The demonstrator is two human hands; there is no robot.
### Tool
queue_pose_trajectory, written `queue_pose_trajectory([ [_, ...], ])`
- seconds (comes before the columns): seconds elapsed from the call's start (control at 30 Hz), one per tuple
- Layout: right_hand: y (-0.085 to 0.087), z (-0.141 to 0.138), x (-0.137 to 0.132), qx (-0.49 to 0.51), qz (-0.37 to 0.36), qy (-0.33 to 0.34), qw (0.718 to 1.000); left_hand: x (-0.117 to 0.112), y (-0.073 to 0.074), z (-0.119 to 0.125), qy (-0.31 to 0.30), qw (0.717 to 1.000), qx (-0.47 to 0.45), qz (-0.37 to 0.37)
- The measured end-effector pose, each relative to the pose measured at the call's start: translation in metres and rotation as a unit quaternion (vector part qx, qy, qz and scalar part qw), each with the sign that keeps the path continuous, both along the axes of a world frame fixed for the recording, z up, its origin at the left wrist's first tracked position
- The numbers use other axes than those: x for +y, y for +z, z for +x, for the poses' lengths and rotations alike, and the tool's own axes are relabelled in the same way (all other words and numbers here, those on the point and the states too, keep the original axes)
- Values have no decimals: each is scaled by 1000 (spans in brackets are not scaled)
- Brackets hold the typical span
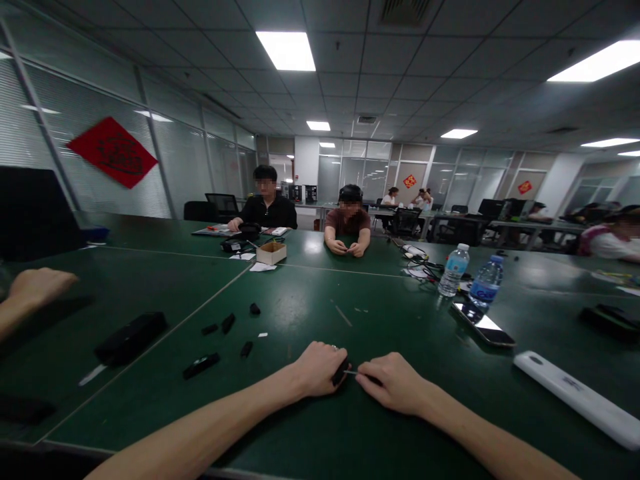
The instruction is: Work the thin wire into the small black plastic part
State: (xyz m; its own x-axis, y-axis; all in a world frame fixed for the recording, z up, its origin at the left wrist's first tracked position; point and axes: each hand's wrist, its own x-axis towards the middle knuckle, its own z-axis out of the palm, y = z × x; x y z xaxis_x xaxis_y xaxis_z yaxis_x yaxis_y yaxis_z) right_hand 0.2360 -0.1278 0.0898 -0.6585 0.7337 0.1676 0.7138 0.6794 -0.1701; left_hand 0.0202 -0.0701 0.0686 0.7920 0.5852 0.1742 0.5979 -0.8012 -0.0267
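Note:
My left hand [319,368] rests on the green table [310,293] near the front edge, its fingers curled round a small black part [341,372]. My right hand [394,383] lies right beside it, fingers pinched on a thin light pin or tool [358,373] that reaches toward the black part. Several small black parts [229,323] lie scattered to the left of my hands, with one longer black piece [201,365] nearest to me.
A black case [131,337] lies at the left, and another person's hand [35,285] rests at the far left. Two water bottles [454,269], a phone [484,325] and a white bar [580,397] lie to the right. Two people sit across by a cardboard box [271,253].

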Motion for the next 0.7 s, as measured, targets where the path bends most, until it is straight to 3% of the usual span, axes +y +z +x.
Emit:
queue_pose_trajectory([
  [0.23,1,4,4,0,14,4,1000,-1,0,0,-5,1000,-7,-13],
  [0.7,-1,17,14,15,44,-37,998,5,-3,-1,41,999,-10,-21],
])
